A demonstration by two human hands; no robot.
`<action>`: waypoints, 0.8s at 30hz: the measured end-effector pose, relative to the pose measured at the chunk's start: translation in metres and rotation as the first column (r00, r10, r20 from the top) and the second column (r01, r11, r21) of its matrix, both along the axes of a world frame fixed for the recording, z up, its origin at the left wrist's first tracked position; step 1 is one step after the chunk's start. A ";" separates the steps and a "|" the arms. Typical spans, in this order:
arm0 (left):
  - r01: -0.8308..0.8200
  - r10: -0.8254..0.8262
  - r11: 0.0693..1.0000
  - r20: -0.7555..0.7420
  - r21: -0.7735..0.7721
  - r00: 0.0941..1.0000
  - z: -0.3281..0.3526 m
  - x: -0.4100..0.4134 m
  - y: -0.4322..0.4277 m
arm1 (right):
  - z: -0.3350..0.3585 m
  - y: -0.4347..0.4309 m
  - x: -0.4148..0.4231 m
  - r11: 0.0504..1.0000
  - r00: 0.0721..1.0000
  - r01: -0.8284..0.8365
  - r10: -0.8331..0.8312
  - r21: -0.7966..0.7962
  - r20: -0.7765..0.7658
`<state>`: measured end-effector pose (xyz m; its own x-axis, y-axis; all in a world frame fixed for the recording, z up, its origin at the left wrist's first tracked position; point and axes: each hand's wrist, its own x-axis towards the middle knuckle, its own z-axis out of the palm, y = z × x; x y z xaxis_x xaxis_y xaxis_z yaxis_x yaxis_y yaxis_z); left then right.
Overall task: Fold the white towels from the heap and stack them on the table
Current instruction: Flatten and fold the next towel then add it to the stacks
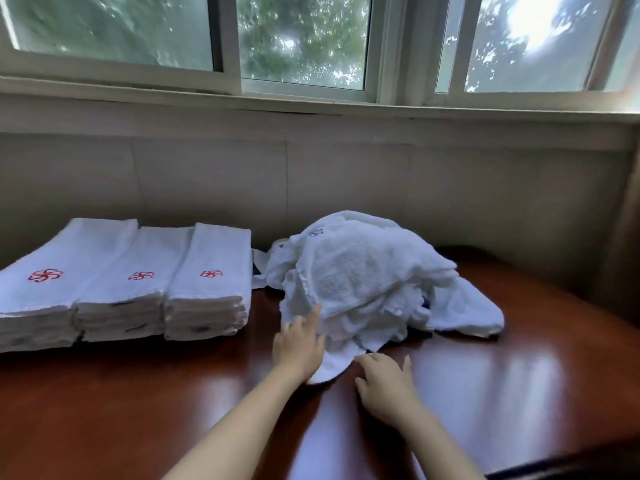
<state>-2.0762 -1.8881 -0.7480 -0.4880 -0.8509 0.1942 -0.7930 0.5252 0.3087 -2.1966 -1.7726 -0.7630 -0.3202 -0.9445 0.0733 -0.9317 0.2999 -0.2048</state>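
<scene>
Below the window, on the dark table (485, 393), I see the heap (367, 282) just ahead of my left hand (298, 344), fingers straight, touching it; right hand (388, 382) open beside its hanging corner.

On the bench (485, 393), three stacks of folded towels (131, 282) sit at nine o'clock; the heap (363, 275) lies at one o'clock, below the window (301, 43).

A dark reddish wooden table (519, 393) with a glossy top catches pale daylight. Beyond the hands, a plain grey wall (346, 181) rises to a ledge (311, 116) under sliding windows (301, 39), green leaves blurred outside. A curtain (623, 237) hangs far right.
</scene>
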 end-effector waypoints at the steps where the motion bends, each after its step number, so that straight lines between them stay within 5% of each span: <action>1: -0.047 0.048 0.998 0.010 -0.049 0.999 0.003 -0.008 -0.005 | 0.005 0.000 -0.001 0.999 1.000 0.025 -0.025 -0.039 -0.005; 6: -0.101 0.113 0.980 0.066 -0.169 0.991 0.011 -0.035 -0.027 | 0.026 0.004 -0.009 0.977 0.992 0.080 -0.098 -0.198 -0.081; 9: -0.089 0.086 0.958 -0.021 -0.274 0.996 0.015 -0.041 -0.032 | 0.028 0.009 -0.010 0.971 0.986 0.097 -0.124 -0.217 -0.112; 18: 0.264 -0.347 0.913 -0.252 -0.310 0.904 0.031 -0.006 0.009 | 0.027 0.005 -0.003 0.955 0.996 -0.017 0.043 -0.296 0.082; 24: 0.436 -0.495 0.851 -0.169 -0.292 0.852 0.041 0.018 0.042 | 0.032 -0.004 0.011 0.927 0.997 0.030 0.000 -0.373 0.080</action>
<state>-2.0587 -1.8461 -0.7073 -0.7309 -0.4487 0.5143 -0.3577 0.8936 0.2712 -2.1855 -1.7763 -0.7312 -0.3526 -0.8485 0.3945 -0.9047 0.2014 -0.3754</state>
